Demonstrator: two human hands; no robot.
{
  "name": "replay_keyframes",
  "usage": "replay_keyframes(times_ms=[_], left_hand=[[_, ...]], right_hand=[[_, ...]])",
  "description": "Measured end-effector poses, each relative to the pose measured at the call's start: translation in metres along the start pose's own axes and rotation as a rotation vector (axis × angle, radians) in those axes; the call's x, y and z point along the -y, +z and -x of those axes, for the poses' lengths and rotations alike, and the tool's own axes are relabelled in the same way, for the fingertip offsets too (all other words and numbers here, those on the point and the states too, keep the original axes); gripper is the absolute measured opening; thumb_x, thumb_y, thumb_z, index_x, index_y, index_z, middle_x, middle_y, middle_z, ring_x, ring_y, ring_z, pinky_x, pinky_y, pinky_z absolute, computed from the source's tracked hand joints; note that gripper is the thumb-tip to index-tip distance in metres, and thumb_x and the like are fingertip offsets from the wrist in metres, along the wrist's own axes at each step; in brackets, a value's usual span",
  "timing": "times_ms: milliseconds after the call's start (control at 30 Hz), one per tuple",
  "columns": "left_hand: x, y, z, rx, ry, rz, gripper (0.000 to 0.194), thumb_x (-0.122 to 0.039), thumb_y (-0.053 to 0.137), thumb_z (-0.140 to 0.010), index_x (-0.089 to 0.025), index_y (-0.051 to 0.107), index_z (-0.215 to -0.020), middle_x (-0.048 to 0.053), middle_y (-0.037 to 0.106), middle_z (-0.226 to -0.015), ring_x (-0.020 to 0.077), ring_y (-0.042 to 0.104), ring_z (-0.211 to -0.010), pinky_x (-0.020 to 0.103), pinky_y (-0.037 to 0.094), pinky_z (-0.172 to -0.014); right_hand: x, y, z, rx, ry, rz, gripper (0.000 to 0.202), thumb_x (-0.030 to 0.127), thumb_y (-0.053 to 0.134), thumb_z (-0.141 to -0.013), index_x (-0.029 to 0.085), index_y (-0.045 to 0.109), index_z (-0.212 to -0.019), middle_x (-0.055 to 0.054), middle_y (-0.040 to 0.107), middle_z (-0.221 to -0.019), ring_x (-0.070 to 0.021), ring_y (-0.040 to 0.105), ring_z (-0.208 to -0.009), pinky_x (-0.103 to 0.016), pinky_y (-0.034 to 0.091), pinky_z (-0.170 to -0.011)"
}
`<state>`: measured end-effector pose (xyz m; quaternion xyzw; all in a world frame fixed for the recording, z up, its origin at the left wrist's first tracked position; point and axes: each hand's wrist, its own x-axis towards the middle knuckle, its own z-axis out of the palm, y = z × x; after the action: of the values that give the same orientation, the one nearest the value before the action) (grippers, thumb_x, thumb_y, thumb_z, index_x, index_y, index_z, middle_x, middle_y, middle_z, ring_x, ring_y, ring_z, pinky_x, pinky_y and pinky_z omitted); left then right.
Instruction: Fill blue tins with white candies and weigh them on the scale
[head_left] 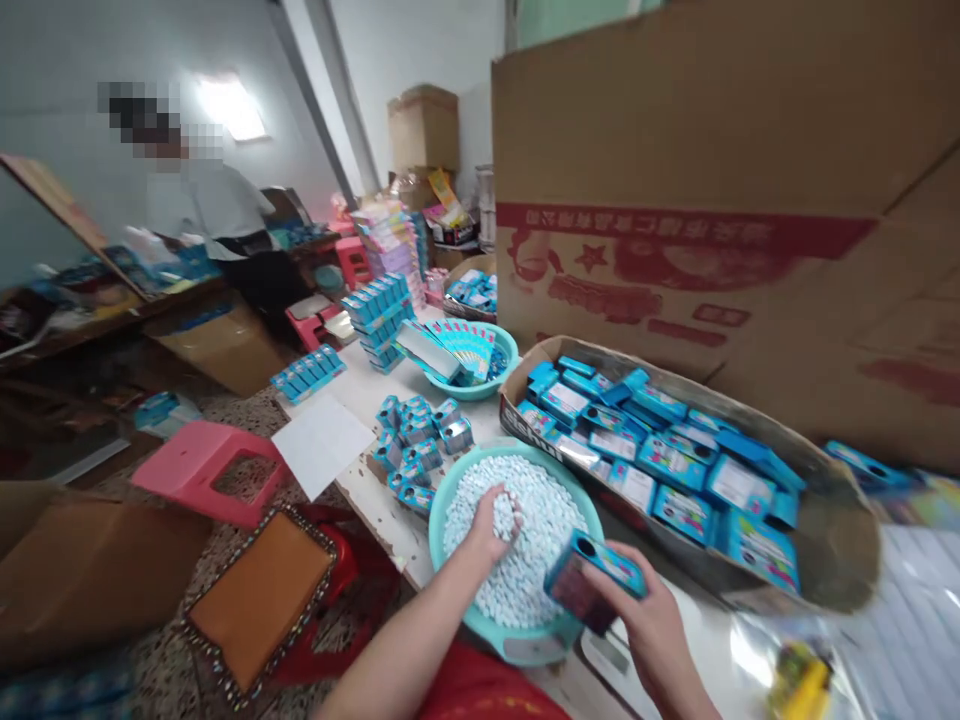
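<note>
My left hand point(489, 538) cups, half-closed, around white pellets point(505, 518) over the basin point(525, 648). My right hand point(654, 608) grips a blue box point(576, 580).

A large brown cardboard box point(720, 130) is bearing upside-down Chinese characters, apparently ending "食品有限公司", on its red band point(825, 236). A long, open cardboard tray point(844, 545) is showing pale letters resembling "eishu". Small blue cardboard boxes point(679, 458) are carrying illegible print.
</note>
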<state>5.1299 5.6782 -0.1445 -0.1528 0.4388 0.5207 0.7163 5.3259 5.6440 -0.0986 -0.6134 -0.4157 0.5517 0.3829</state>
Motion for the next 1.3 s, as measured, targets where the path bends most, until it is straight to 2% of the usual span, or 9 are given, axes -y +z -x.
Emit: replay_keyframes(times_ms=[100, 167, 233, 300, 433, 533, 733, 867, 1300], left_hand=[[-0.004, 0.017, 0.012, 0.055, -0.006, -0.038, 0.02, -0.033, 0.056, -0.078, -0.016, 0.05, -0.07, -0.003, 0.05, -0.049, 0.0079, 0.045, -0.036, 0.015, 0.029, -0.033], [-0.004, 0.032, 0.024, 0.155, 0.115, -0.053, 0.022, -0.034, 0.059, -0.074, -0.016, 0.048, -0.066, -0.003, 0.048, -0.049, 0.0082, 0.046, -0.038, 0.016, 0.032, -0.036], [-0.001, 0.045, 0.035, 0.237, 0.309, -0.079, 0.024, -0.033, 0.062, -0.07, -0.016, 0.046, -0.063, -0.003, 0.049, -0.05, 0.0094, 0.05, -0.043, 0.019, 0.038, -0.042], [0.003, 0.052, 0.042, 0.22, 0.486, -0.132, 0.025, -0.033, 0.065, -0.066, -0.016, 0.047, -0.062, -0.003, 0.051, -0.054, 0.0097, 0.052, -0.047, 0.021, 0.042, -0.047], [0.005, 0.053, 0.048, 0.132, 0.686, -0.251, 0.024, -0.033, 0.065, -0.066, -0.016, 0.048, -0.064, -0.004, 0.052, -0.057, 0.0087, 0.052, -0.049, 0.021, 0.041, -0.051], [0.004, 0.051, 0.051, 0.131, 0.746, -0.259, 0.023, -0.031, 0.065, -0.068, -0.016, 0.048, -0.064, -0.005, 0.051, -0.058, 0.0085, 0.051, -0.05, 0.021, 0.04, -0.051], [0.002, 0.052, 0.055, 0.085, 0.722, -0.253, 0.025, -0.035, 0.068, -0.067, -0.016, 0.051, -0.068, -0.005, 0.05, -0.056, 0.0092, 0.05, -0.049, 0.022, 0.039, -0.048], [0.003, 0.054, 0.057, 0.071, 0.78, -0.311, 0.027, -0.039, 0.067, -0.069, -0.016, 0.053, -0.065, -0.005, 0.051, -0.054, 0.011, 0.053, -0.051, 0.024, 0.041, -0.053], [0.003, 0.061, 0.063, 0.055, 0.864, -0.364, 0.029, -0.04, 0.065, -0.071, -0.016, 0.052, -0.062, -0.003, 0.052, -0.053, 0.0103, 0.053, -0.049, 0.023, 0.042, -0.053]], right_hand=[[0.0, 0.011, -0.005, -0.031, -0.251, 0.241, 0.042, 0.05, 0.075, -0.057, 0.02, 0.065, -0.085, -0.004, 0.066, -0.082, -0.0259, 0.061, -0.078, -0.036, 0.049, -0.072], [-0.004, 0.02, -0.009, 0.002, -0.391, 0.324, 0.035, 0.047, 0.071, -0.063, 0.021, 0.065, -0.087, -0.006, 0.065, -0.087, -0.027, 0.06, -0.084, -0.039, 0.048, -0.076], [-0.007, 0.031, -0.011, 0.054, -0.495, 0.375, 0.029, 0.041, 0.069, -0.068, 0.022, 0.065, -0.09, -0.006, 0.064, -0.09, -0.027, 0.059, -0.088, -0.04, 0.047, -0.079], [-0.006, 0.04, -0.012, 0.094, -0.583, 0.408, 0.025, 0.034, 0.068, -0.071, 0.022, 0.064, -0.093, -0.006, 0.063, -0.091, -0.0266, 0.057, -0.089, -0.04, 0.046, -0.08], [0.001, 0.05, -0.01, 0.15, -0.682, 0.459, 0.025, 0.027, 0.069, -0.073, 0.021, 0.062, -0.096, -0.005, 0.063, -0.091, -0.0254, 0.056, -0.089, -0.039, 0.045, -0.079], [0.007, 0.051, -0.01, 0.167, -0.688, 0.468, 0.026, 0.027, 0.07, -0.072, 0.021, 0.061, -0.097, -0.006, 0.064, -0.093, -0.0254, 0.056, -0.09, -0.038, 0.045, -0.08], [0.01, 0.052, -0.014, 0.189, -0.576, 0.428, 0.026, 0.031, 0.071, -0.071, 0.022, 0.062, -0.094, -0.005, 0.064, -0.093, -0.026, 0.058, -0.092, -0.038, 0.045, -0.081], [0.012, 0.052, -0.014, 0.202, -0.541, 0.401, 0.028, 0.029, 0.073, -0.069, 0.022, 0.063, -0.094, -0.005, 0.065, -0.095, -0.026, 0.059, -0.093, -0.039, 0.045, -0.081], [0.019, 0.054, -0.015, 0.178, -0.543, 0.401, 0.028, 0.027, 0.073, -0.068, 0.022, 0.063, -0.093, -0.004, 0.065, -0.092, -0.0254, 0.059, -0.091, -0.038, 0.045, -0.08]])
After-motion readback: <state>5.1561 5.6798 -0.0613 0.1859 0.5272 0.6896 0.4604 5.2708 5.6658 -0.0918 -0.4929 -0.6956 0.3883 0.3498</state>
